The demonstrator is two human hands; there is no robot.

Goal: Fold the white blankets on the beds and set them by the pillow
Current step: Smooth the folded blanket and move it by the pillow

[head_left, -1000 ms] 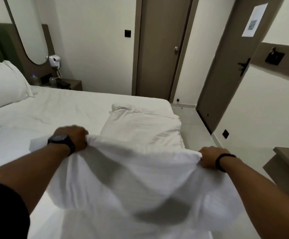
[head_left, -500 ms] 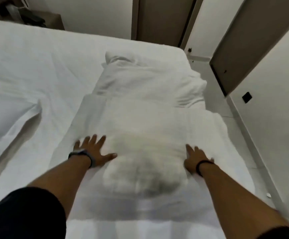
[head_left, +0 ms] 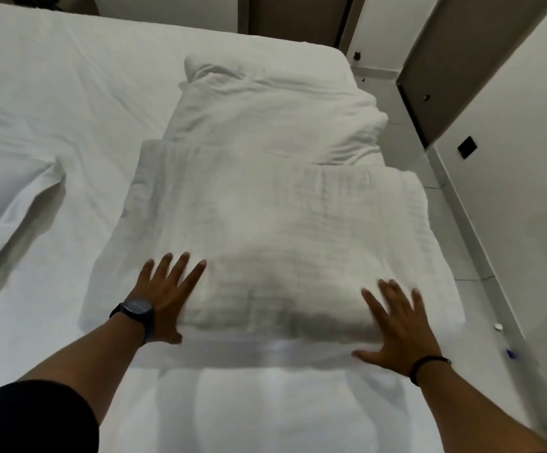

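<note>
A white blanket (head_left: 265,223) lies folded over itself on the bed (head_left: 53,125), its thick near fold facing me. My left hand (head_left: 164,295), with a dark watch on the wrist, rests flat on the blanket's near left corner, fingers spread. My right hand (head_left: 396,325), with a dark band on the wrist, presses flat on the near right corner, fingers apart. Just beyond the blanket's far edge lies a rumpled white pillow (head_left: 275,109), touching it. Neither hand grips anything.
The bed's right edge (head_left: 442,256) drops to a pale tiled floor (head_left: 481,289) with a small white object (head_left: 498,327) on it. A loose sheet fold (head_left: 20,217) lies at the left. Brown doors (head_left: 461,53) and a wall stand to the right.
A second ago both hands held the blanket's edge up in the air. They laid it down on the bed, let go, and now press flat, slid slightly toward me along the near fold.
</note>
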